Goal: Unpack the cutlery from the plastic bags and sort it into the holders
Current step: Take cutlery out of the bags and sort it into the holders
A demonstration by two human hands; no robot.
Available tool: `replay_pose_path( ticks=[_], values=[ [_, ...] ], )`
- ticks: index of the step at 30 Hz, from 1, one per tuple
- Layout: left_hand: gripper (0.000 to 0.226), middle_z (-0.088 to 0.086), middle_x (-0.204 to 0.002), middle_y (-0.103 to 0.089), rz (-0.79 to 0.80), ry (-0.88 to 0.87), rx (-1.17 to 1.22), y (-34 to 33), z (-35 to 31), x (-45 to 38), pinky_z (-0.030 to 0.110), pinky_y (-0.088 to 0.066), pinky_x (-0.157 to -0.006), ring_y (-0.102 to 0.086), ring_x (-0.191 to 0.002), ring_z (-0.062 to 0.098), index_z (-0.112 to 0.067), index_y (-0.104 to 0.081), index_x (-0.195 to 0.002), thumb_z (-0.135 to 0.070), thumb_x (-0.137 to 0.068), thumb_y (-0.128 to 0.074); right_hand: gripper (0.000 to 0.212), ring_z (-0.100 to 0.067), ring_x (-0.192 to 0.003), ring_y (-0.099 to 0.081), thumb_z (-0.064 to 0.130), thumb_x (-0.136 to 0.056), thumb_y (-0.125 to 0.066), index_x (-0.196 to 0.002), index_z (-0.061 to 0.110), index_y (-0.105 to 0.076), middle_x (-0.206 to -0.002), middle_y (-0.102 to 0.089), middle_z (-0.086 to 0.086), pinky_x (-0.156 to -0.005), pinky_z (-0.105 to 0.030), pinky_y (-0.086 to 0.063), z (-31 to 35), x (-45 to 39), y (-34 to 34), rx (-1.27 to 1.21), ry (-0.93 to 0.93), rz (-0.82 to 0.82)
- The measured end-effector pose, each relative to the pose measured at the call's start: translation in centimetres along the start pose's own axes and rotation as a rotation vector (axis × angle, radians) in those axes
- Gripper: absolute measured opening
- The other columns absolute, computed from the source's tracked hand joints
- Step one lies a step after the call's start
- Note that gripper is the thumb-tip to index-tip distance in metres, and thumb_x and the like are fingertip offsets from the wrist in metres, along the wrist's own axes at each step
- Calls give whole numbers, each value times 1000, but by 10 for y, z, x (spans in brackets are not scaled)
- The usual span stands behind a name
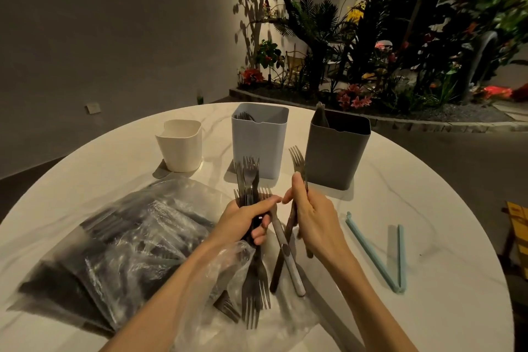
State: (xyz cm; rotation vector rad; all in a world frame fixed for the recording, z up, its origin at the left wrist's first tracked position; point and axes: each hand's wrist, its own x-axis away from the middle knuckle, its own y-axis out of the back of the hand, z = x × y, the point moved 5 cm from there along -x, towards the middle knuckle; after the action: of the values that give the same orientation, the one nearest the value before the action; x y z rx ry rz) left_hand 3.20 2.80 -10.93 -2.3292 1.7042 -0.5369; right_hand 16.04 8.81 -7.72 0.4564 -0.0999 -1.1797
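Head view shows our left hand (248,216) gripping a bundle of forks (248,180), fingers curled round the handles, tines upright in front of the pale blue holder (258,140). Our right hand (310,213) pinches a single fork (297,163) by its handle, thumb against the shaft and fingers curled round it. That fork stands near upright, tines up, just in front of the blue holder and beside the grey holder (337,148). Its long axis is roughly parallel to the holder walls. We judge the right hand the nearer one for the drop, the blue holder already containing forks. Loose cutlery and an opened plastic bag (228,280) lie nearer us than the blue holder; full bags (114,237) lie to its left front.
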Motion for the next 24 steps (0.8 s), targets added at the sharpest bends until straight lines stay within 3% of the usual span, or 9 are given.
replay_pose_path(
  ticks=[5, 7, 10, 13, 18, 20, 24],
  values=[
    [22, 7, -54, -51, 83, 40, -17, -4, 3, 3, 23, -40, -38, -43, -37, 13, -4, -69, -74, -20, -88, -71, 40, -3, -49, -49, 52, -98, -54, -80, 16, -60, -54, -53, 9, -49, -14, -39, 5, 1, -5, -235, -2, 161],
    [24, 5, -50, -50, 78, 31, -25, -3, 2, 4, 24, -40, -39, -43, -36, 13, -6, -66, -67, -17, -88, -71, 39, -4, -49, -48, 46, -92, -67, -76, 10, -62, -55, -54, 5, -49, -14, -39, 6, -1, 5, -247, 61, 83],
    [18, 6, -53, -49, 13, 31, -16, 0, 2, 3, 24, -37, -36, -39, -36, 13, -3, -66, -75, -14, -82, -78, 46, -9, -47, -41, 47, -78, -79, -73, 3, -66, -53, -48, -1, -46, -18, -35, 2, -10, 28, -341, -15, -7],
    [18, 8, -56, -53, 16, 69, 3, -2, 4, 2, 23, -39, -36, -43, -37, 12, -2, -67, -79, -16, -82, -78, 52, -12, -46, -38, 49, -70, -82, -85, 2, -66, -53, -48, -2, -43, -20, -34, -4, -12, 29, -363, -123, 101],
    [31, 12, -66, -60, 151, 79, -35, -9, 4, 5, 23, -42, -38, -49, -40, 12, 3, -64, -90, -28, -86, -63, 50, -4, -53, -61, 33, -70, -89, -101, 7, -60, -60, -66, 6, -51, -13, -46, 1, -2, 6, -323, -13, 179],
    [41, 12, -65, -60, 163, 82, -83, -10, 3, 5, 23, -43, -39, -50, -39, 12, -1, -64, -86, -41, -85, -65, 51, -7, -58, -66, 34, -68, -90, -103, 12, -59, -64, -69, 4, -56, -16, -51, 1, -1, 5, -289, 34, 193],
    [48, 9, -62, -59, 186, 128, -164, -8, 6, 7, 23, -46, -43, -52, -41, 13, -4, -68, -79, -52, -85, -68, 70, -23, -70, -67, 65, -54, -88, -105, 26, -59, -77, -69, -7, -69, -38, -60, -3, -5, 1, -56, 152, 257]
  ],
)
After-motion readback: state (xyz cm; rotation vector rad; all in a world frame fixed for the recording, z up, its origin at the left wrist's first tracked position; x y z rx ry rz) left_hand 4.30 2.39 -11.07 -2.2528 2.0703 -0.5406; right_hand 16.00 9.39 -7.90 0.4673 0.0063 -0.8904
